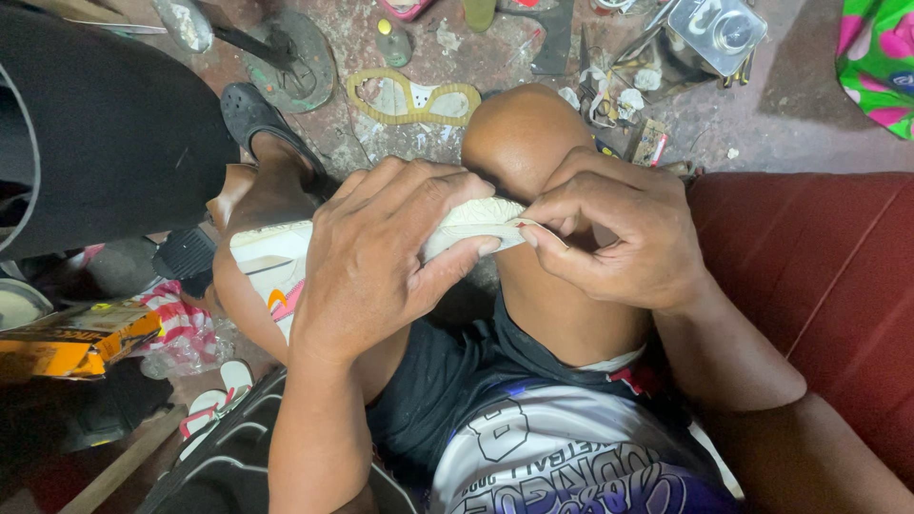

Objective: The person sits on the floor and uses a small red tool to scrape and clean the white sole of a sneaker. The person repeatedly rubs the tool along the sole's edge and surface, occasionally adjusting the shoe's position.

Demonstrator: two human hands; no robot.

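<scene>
A: Where is the shoe (286, 262)?

B: It lies across the person's lap, between the two knees, just above the dark shorts (447, 381). The left hand (386, 257) covers most of it from above.

A: How are the fingers placed?

B: The left fingers (419, 190) are curled over the top of the shoe and pressed close together, with the thumb clamped against its lower side near the toe. The right hand (619, 238) meets it from the other side: its thumb and forefinger pinch the pale edge of the sole (476, 214) right at the tip, the other fingers folded in behind.

A: Which way does the shoe point?

B: Its long axis runs left to right across the view. The end with the sole edge points right, toward the right hand; the white part with an orange and pink mark sticks out left of the left wrist.

A: What lies around?

B: A yellow insole cut-out (414, 95) on the floor beyond the knees, a black sandal (252, 114) on a foot, a red seat (819, 276) at the right.
</scene>
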